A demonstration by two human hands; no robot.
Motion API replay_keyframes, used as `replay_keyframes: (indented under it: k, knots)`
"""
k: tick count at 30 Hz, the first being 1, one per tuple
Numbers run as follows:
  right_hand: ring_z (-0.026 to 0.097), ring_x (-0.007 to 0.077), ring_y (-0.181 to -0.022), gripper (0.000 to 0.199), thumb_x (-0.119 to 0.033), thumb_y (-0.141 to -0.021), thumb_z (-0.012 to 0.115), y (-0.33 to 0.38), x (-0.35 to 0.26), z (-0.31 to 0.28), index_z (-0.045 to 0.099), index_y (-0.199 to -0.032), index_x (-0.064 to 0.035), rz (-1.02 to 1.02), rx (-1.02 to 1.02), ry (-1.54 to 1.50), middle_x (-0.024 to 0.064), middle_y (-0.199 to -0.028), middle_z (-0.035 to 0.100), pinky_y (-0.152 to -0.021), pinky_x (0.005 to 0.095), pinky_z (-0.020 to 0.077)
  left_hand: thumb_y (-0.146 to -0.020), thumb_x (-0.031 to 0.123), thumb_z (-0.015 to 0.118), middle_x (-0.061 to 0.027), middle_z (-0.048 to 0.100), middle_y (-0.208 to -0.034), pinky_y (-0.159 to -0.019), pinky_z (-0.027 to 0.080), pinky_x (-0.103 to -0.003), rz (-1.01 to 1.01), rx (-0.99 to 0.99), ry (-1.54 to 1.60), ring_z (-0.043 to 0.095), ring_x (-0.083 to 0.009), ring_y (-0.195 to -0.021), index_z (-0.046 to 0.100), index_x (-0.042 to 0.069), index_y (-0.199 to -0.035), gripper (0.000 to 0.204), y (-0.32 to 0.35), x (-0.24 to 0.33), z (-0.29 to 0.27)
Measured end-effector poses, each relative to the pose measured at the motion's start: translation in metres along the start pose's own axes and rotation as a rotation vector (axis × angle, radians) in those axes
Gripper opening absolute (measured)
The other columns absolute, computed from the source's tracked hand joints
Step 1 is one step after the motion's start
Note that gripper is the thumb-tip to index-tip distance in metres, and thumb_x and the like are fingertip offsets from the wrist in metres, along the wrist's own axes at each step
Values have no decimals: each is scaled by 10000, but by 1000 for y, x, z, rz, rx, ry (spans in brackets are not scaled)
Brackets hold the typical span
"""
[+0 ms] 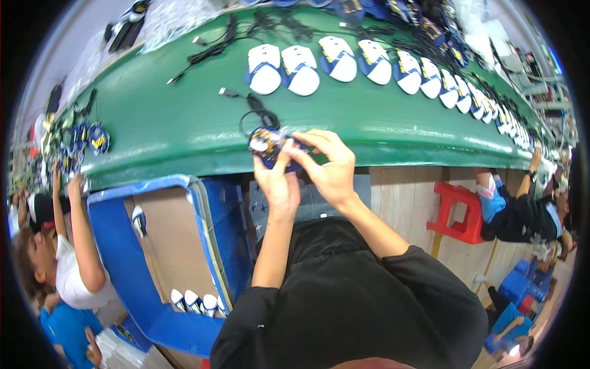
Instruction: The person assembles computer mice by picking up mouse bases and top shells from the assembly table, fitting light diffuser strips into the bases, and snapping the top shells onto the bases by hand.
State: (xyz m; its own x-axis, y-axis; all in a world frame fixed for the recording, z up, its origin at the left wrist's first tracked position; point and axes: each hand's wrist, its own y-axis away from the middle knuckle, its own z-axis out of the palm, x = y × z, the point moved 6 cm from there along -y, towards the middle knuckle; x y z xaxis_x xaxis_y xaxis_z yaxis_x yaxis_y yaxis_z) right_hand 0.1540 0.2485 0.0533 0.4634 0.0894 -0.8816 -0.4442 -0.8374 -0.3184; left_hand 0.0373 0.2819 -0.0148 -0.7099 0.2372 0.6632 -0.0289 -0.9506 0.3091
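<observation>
While both hands (304,172) pinch an opened mouse (270,147) at the green table (184,129) edge — tilted, likely for inspection.

A long green conveyor belt (184,129) is curving across a workshop, carrying a row of white-and-blue computer mouse shells (375,61) lying side by side along its far edge. Loose black cables (221,46) are sprawling near the top left, while one coiled cable with a plug (255,107) is lying mid-belt. A cluster of dark blue open mouse bases (86,138) is sitting at the belt's left end.
</observation>
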Motion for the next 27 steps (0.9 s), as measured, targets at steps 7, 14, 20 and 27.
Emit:
replay_keyframes:
  k: [7, 14, 20, 27]
  knots:
    - [619, 160, -610, 241, -74, -775, 744, 1, 22, 3, 724, -1010, -25, 63, -144, -111, 105, -808, 690, -580, 270, 511, -822, -95, 658, -130, 587, -1180, -867, 538, -344, -22, 2, -80, 620, -212, -1017, 471, 29, -1246, 479, -2, 11, 5]
    - [660, 227, -685, 124, -77, -780, 721, -2, -3, 4, 664, -858, 1, -320, -160, 156, 93, -769, 682, -642, 326, 537, -803, -90, 692, -125, 625, -1071, -826, 534, -321, 81, -31, -271, 645, -206, -943, 482, -2, -1217, 473, -8, 24, 6]
    - [620, 97, -697, 429, -143, -774, 788, -11, 15, 8, 604, -1137, -9, 175, -375, -187, 59, -788, 652, -638, 235, 531, -846, -64, 656, -123, 626, -1072, -865, 531, -335, 26, -34, -314, 639, -206, -978, 506, -9, -1202, 390, -9, 22, -6]
    - [661, 104, -693, 147, -84, -800, 744, -30, 22, 17, 735, -920, 0, 107, -401, -153, 98, -809, 715, -632, 254, 537, -761, -105, 717, -88, 621, -1052, -863, 523, -320, 12, -154, -437, 635, -190, -949, 522, -16, -1197, 486, -10, 25, -6]
